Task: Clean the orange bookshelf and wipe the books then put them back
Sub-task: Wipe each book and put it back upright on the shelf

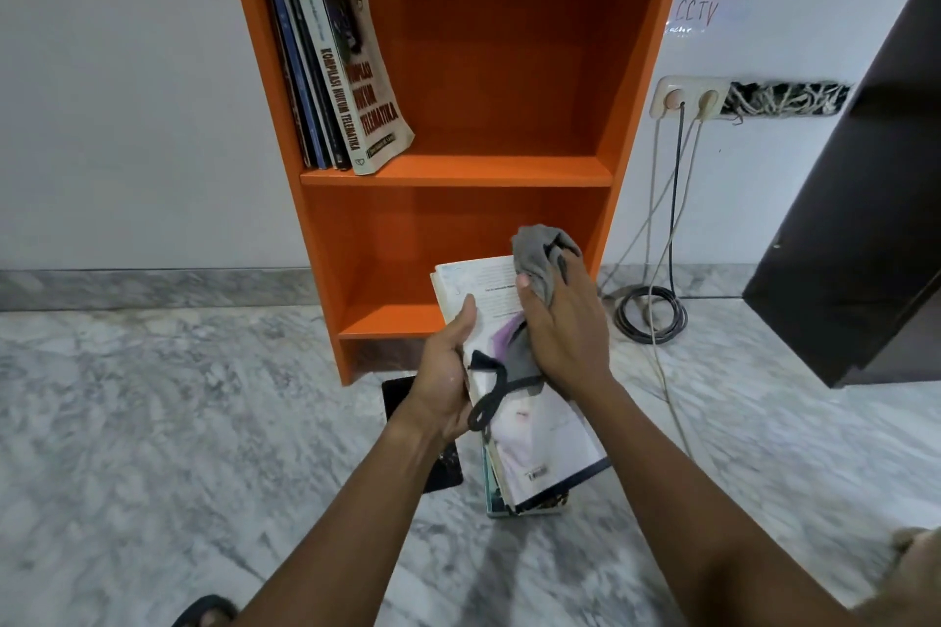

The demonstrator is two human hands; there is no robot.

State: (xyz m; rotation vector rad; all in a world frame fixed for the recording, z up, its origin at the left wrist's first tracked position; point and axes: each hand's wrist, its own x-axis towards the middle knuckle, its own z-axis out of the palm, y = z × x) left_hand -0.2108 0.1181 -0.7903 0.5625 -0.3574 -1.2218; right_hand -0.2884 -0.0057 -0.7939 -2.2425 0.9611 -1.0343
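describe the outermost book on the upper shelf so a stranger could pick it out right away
On the orange bookshelf against the white wall, a few books lean at the left of the upper shelf. Take the rightmost book of that row. Unlike its thin, dark neighbours, it is thick and cream, with KOMPILASI HUKUM TELEMATIKA in black letters.

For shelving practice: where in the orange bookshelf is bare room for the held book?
Upper shelf is bare between the leaning books and its right wall; lower shelf looks bare where visible. Crowded: the upper shelf's left end.
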